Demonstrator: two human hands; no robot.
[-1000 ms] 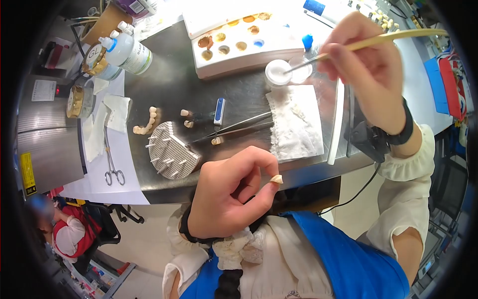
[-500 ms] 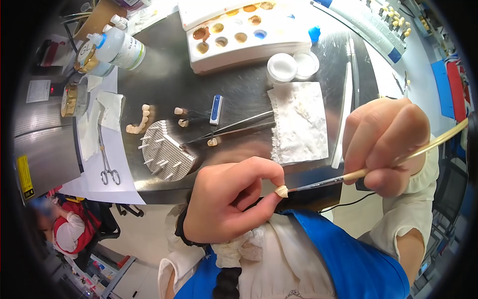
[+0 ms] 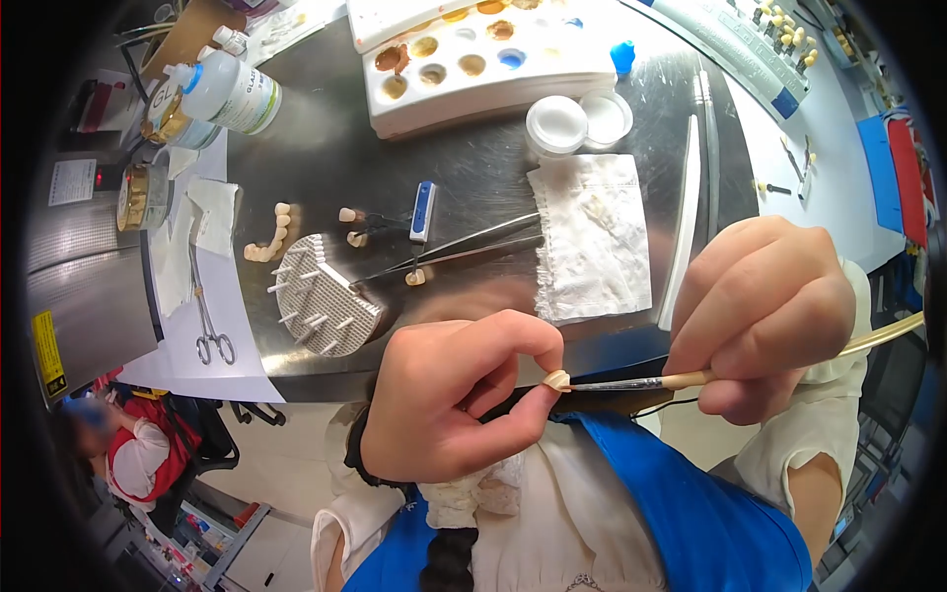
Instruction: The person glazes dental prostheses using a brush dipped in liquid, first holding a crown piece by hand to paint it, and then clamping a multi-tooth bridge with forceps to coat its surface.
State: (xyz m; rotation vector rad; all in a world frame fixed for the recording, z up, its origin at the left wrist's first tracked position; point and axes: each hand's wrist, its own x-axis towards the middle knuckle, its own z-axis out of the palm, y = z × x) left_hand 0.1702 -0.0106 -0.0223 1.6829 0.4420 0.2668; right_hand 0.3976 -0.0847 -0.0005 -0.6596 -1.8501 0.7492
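Observation:
Between the thumb and forefinger of my left hand (image 3: 459, 400) is pinched a small cream-coloured dental crown (image 3: 557, 380). My right hand (image 3: 764, 321) is closed round the wooden handle of a fine paintbrush (image 3: 686, 379). The brush tip meets the right side of the crown. Beyond my hands, a folded white cloth (image 3: 592, 237) lies on the metal table, with the ends of long metal tweezers (image 3: 454, 247) on its edge. Left of it stand a honeycomb firing tray (image 3: 330, 301) with white pegs, a curved row of tooth crowns (image 3: 271, 234) and a blue-and-white shade tab holder (image 3: 423, 210).
At the back is a white palette (image 3: 493, 74) with coloured wells, near two small white jars (image 3: 557, 126). Glaze bottles (image 3: 232, 94) stand back left, above scissor-like clamps (image 3: 209, 316). A white strip (image 3: 688, 217) lies right. Another person (image 3: 148, 449) sits lower left.
My right hand has moved slightly with the paintbrush, and its tip has come left onto the crown. The crown has turned a little in my left fingers. The view has shifted slightly.

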